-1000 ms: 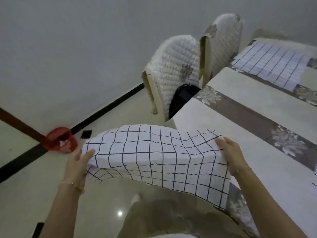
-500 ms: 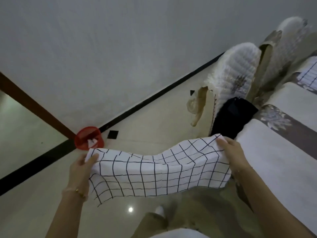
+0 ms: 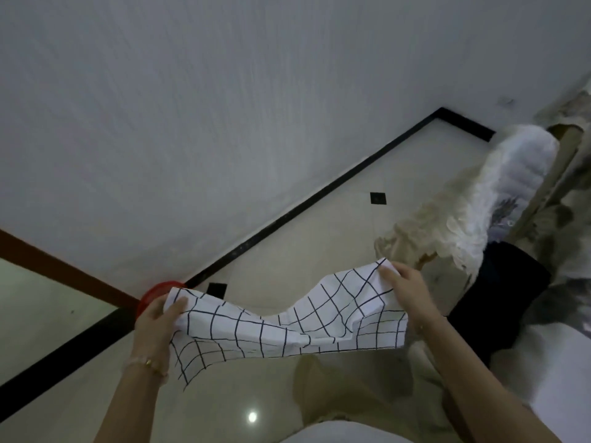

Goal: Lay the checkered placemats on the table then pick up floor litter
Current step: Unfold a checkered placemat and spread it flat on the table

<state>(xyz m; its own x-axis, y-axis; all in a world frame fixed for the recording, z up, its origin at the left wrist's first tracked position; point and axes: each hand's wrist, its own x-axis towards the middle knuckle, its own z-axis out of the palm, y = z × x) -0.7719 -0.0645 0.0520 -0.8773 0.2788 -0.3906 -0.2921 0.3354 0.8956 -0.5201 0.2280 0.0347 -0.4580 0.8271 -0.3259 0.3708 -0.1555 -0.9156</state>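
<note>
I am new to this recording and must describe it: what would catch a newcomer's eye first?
First the checkered placemat, stretched in the air between the left hand and the right hand, sagging in the middle. Behind the left hand a red basket shows by the wall; a black bag sits at the right.

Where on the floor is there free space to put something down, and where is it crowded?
Free: the pale floor between the black border strip and the quilted chair. Crowded: the right side, where that chair and the black bag stand together, and by the red basket behind the left hand.
</note>
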